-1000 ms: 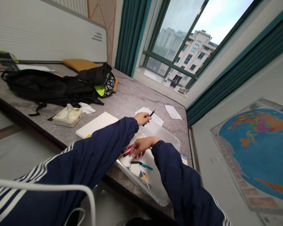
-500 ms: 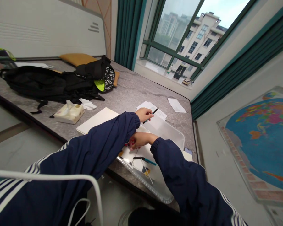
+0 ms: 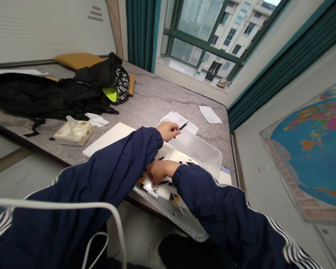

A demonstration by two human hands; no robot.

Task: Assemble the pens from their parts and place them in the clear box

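My left hand [image 3: 168,131] is closed around a pen [image 3: 184,125], dark with a teal band, its tip sticking out to the right. The hand hovers over the far side of a clear plastic case [image 3: 210,151] lying open on the table. Nearer to me, my right hand [image 3: 158,172] reaches down into the case with its fingers bent together. Whatever is between those fingertips is hidden. Around it lie several dark pens, a thin white stick [image 3: 178,203] and a card with a yellow and dark patch [image 3: 174,198].
White paper sheets [image 3: 109,139] lie left of the case, with more papers [image 3: 172,117] behind it and one sheet [image 3: 210,114] farther right. A tissue pack [image 3: 74,132] and a black backpack [image 3: 44,95] are on the left. A white cable [image 3: 72,204] crosses the near left.
My right hand has shifted slightly left and down within the case; the red thing beneath it no longer shows. More pens are visible. My left hand keeps the pen. The view has tilted down.
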